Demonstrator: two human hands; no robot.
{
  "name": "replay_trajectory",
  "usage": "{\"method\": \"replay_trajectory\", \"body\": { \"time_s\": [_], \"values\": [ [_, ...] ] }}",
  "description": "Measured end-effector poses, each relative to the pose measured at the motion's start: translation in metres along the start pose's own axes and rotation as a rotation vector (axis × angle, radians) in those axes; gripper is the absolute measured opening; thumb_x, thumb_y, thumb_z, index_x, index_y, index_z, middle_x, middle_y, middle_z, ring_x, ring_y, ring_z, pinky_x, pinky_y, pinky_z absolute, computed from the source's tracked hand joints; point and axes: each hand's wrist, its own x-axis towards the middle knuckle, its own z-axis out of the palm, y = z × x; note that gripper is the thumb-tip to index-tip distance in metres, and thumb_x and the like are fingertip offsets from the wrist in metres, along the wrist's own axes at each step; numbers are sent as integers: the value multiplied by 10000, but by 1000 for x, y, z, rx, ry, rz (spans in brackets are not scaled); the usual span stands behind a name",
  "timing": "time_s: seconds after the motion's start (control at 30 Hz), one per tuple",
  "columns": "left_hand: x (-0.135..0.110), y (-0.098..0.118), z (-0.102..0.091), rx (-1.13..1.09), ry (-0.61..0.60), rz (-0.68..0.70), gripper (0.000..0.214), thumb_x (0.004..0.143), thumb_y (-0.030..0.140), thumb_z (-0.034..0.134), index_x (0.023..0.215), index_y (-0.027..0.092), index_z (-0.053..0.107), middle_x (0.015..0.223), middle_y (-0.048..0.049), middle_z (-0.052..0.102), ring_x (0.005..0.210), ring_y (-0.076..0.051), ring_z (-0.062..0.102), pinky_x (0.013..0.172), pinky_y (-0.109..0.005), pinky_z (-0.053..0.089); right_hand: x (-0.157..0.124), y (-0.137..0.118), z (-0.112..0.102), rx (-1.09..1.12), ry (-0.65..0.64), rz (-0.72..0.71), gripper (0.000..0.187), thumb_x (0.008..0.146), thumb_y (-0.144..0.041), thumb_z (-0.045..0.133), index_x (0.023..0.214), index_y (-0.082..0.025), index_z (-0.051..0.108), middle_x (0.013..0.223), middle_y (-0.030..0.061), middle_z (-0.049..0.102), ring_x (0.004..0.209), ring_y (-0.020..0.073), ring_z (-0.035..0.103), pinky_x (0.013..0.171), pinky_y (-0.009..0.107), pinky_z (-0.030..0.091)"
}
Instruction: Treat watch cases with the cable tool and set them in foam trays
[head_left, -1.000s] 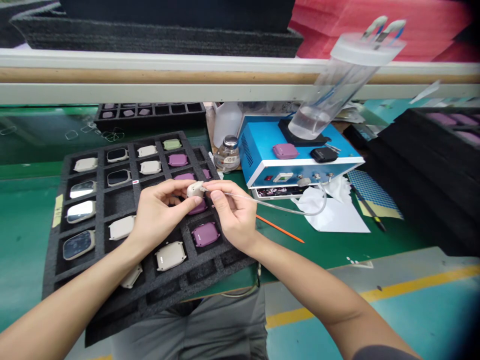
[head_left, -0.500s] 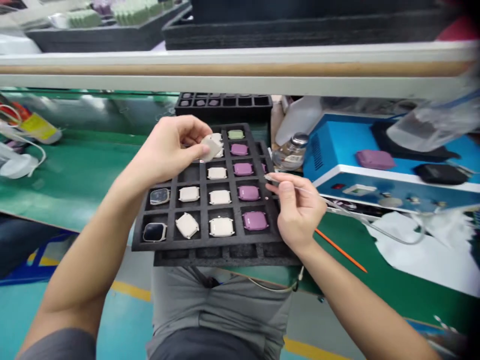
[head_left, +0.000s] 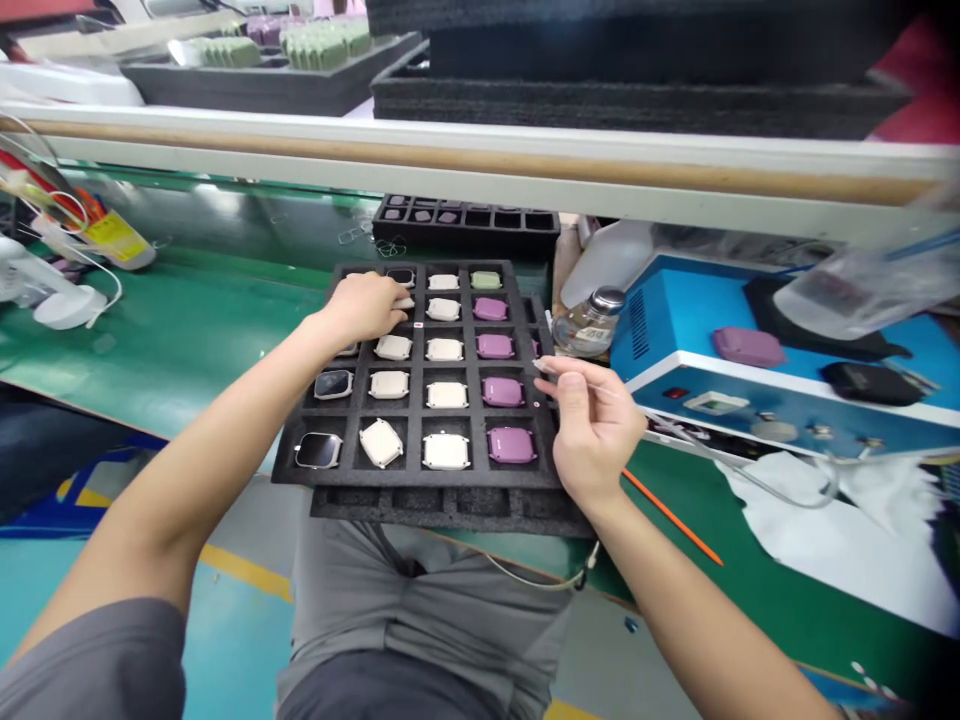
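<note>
A black foam tray (head_left: 409,478) of square pockets lies across another dark tray, above my lap. Cream watch cases (head_left: 447,394) fill its two middle columns, purple cases (head_left: 501,391) the right one, and dark-screened watches (head_left: 318,450) sit at left. My left hand (head_left: 369,306) is over the second column near the back, its fingers closed on the edge of a cream watch case (head_left: 404,302); the fingers hide most of it. Beside the tray's right edge, my right hand (head_left: 596,420) pinches the end of a thin pale cable (head_left: 675,427).
A blue machine (head_left: 652,310) with a purple case (head_left: 748,346) on top stands at right, beside a glass jar (head_left: 592,322). An orange stick (head_left: 673,516) and white paper (head_left: 817,540) lie on the green bench. A shelf edge (head_left: 480,165) crosses the back.
My left hand has moved left and lowered from above the third column. A second-column pocket that looked vacant now holds a cream watch case. My right hand keeps its pinch by the tray edge.
</note>
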Motion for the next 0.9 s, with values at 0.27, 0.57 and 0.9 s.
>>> {"method": "replay_trajectory", "body": {
  "time_s": [0.27, 0.57, 0.9],
  "values": [
    [-8, 53, -5, -484, 186, 131, 256, 888, 333, 628, 1001, 178, 799, 988, -99, 789, 908, -272, 704, 829, -366, 507, 3, 3, 1, 22, 16, -25, 172, 990, -331, 619, 1028, -230, 753, 1011, 55, 760, 948, 187, 744, 837, 364, 673],
    [-37, 134, 29, -1514, 1, -2, 316, 693, 270, 859, 942, 135, 719, 924, -61, 763, 804, -171, 697, 786, -294, 559, 8, 4, 0, 6, 29, -93, 172, 1004, -314, 590, 1042, -248, 745, 1035, 61, 761, 1007, 212, 738, 879, 390, 655],
    [-41, 132, 38, -1617, 72, -77, 353, 708, 271, 877, 996, 148, 715, 952, -60, 784, 864, -175, 726, 792, -269, 562, 8, 5, -1, 12, 31, -73, 171, 1011, -308, 586, 1061, -250, 739, 1058, 62, 756, 1018, 217, 742, 896, 413, 656]
  ]
}}
